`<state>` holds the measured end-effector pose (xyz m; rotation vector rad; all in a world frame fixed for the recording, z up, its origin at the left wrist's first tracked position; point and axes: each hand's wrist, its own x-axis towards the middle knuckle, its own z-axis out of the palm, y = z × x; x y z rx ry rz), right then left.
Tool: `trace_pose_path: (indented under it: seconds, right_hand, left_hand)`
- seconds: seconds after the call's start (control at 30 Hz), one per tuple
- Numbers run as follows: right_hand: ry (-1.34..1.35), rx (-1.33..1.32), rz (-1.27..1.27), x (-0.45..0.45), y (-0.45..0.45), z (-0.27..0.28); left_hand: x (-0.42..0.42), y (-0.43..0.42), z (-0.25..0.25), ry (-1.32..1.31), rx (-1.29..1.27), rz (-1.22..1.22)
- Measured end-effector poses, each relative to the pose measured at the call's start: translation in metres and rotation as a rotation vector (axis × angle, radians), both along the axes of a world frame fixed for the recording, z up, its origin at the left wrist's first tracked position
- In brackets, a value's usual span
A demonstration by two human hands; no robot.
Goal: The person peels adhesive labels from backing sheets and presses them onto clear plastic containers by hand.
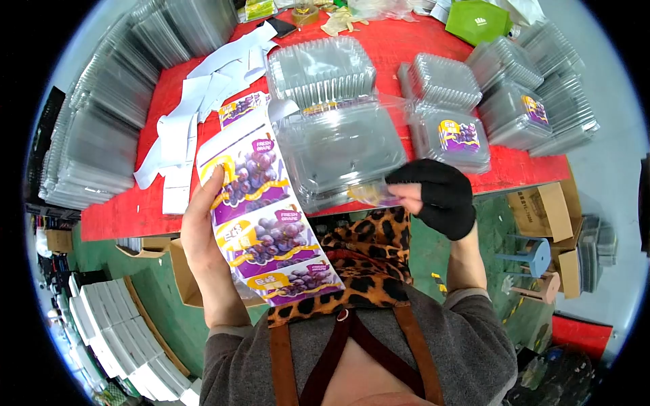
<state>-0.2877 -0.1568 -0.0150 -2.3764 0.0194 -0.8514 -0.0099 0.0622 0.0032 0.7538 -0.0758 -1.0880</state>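
Observation:
A strip of purple-and-yellow grape stickers (271, 233) hangs from my bare left hand (205, 216), the thumb pressed on its printed face. The strip's lower end reaches down to my apron (376, 237). In a black fingerless glove, my right hand (433, 196) pinches a single grape sticker (371, 195) at the front side of a clear plastic clamshell box (342, 152). The sticker is slightly blurred, so I cannot tell how much of it touches the box. Behind that box sits a stack of clear clamshells (321, 68).
Clamshells with grape stickers (450, 135) stand at the right, beside more stacked boxes (504, 64). Nested clear containers (101, 115) line the left edge. Loose white backing paper (179, 125) lies on the red table (122, 220). A blue stool (535, 257) stands below, at the right.

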Motion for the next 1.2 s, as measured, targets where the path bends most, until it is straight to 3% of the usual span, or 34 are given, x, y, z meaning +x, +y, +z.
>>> trace_pose_path:
  seconds: [0.1, 0.2, 0.47, 0.67, 0.77, 0.8, 0.9, 1.07, 1.13, 1.2]
  right_hand:
    - [-0.063, -0.475, -0.189, 0.023, -0.001, -0.01]
    - [-0.049, -0.613, -0.177, 0.041, -0.011, -0.018]
    - [0.008, -0.613, -0.084, 0.067, -0.021, -0.026]
    - [0.323, -0.272, 0.077, 0.069, -0.023, -0.02]
    - [0.275, -0.296, 0.142, 0.077, -0.012, -0.023]
    - [0.381, -0.386, 0.123, 0.081, -0.005, -0.024]
    - [0.33, -0.406, 0.105, 0.09, 0.005, -0.035]
    - [0.309, -0.193, 0.026, 0.073, -0.002, -0.03]
    - [0.503, -0.296, -0.082, 0.056, -0.013, -0.026]
    - [0.46, -0.305, -0.193, 0.044, -0.016, -0.022]
  left_hand:
    - [0.01, -0.001, 0.0, -0.002, -0.047, -0.055]
    - [0.011, -0.002, -0.002, -0.089, 0.015, 0.014]
    - [-0.001, -0.003, 0.01, -0.008, -0.01, -0.022]
    - [-0.003, -0.003, 0.01, -0.016, -0.004, -0.043]
    - [-0.004, -0.004, 0.008, -0.01, 0.001, -0.036]
    - [-0.005, -0.005, 0.007, -0.001, 0.004, -0.037]
    - [-0.006, -0.006, 0.005, 0.029, -0.004, -0.05]
    - [-0.001, -0.001, -0.001, 0.029, -0.04, -0.078]
    - [0.0, 0.001, -0.002, 0.04, -0.045, -0.076]
    - [0.002, 0.002, -0.005, 0.042, -0.051, -0.097]
